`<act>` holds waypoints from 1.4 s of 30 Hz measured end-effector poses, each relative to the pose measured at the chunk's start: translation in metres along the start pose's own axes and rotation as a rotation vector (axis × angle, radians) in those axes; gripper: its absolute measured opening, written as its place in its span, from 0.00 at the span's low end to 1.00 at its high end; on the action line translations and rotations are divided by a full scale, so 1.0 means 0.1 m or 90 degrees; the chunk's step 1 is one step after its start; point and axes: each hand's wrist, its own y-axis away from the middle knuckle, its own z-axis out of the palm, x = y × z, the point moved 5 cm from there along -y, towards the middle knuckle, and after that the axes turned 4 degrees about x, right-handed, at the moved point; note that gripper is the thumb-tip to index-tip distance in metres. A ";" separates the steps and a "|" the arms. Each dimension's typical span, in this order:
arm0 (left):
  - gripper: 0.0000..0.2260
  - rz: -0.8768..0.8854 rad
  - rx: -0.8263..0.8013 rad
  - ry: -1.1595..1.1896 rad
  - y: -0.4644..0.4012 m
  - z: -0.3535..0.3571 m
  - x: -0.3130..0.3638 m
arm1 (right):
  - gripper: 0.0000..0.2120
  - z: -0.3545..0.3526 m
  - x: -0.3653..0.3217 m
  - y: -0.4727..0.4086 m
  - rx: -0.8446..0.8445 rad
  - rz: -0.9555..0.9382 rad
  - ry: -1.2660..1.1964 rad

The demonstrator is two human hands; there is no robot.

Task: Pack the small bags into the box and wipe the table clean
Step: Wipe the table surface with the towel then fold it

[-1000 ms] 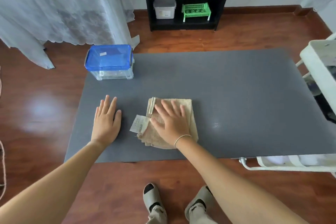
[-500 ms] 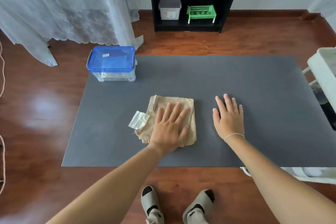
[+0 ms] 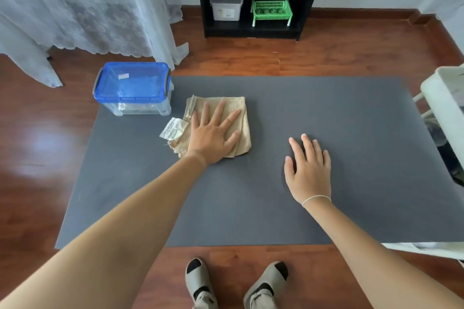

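Dark grey table (image 3: 326, 113), beige textured cloth (image 3: 241, 113), clear box (image 3: 135, 105) with blue lid, perhaps printed white tag (image 3: 173, 129)

Both forearms bare to the frame edge; no sleeves visible. Left hand (image 3: 213, 138) bare, no rings or bands seen. Right hand (image 3: 307, 170) bare; thin white string bracelet (image 3: 316, 198) round the wrist, single strand. Feet at bottom edge: grey open-toe slide sandals, left sandal (image 3: 199, 283) and right sandal (image 3: 265, 286), broad moulded straps, worn over dark socks showing at the toe openings.
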 end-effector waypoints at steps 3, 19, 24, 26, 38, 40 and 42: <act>0.25 -0.016 -0.009 0.001 0.49 -0.05 -0.16 | 0.20 0.00 0.02 0.00 0.005 -0.001 -0.005; 0.28 -0.131 -0.017 -0.024 1.21 -0.12 -0.38 | 0.20 0.00 -0.02 -0.01 0.019 -0.005 -0.006; 0.26 0.155 -0.050 0.002 1.04 0.07 0.56 | 0.19 0.02 0.02 0.00 0.017 -0.022 -0.015; 0.27 0.119 -0.006 -0.007 0.90 -0.04 0.18 | 0.19 0.02 0.02 0.00 0.021 -0.022 -0.032; 0.26 0.111 -0.023 0.008 1.21 0.08 0.59 | 0.19 0.00 0.02 0.00 0.028 -0.016 -0.040; 0.26 0.079 -0.009 0.006 1.26 -0.04 0.15 | 0.19 0.00 0.02 0.00 0.029 -0.018 -0.039; 0.28 -0.061 0.013 -0.006 1.41 -0.21 -0.54 | 0.21 -0.02 0.02 -0.01 0.032 -0.011 -0.047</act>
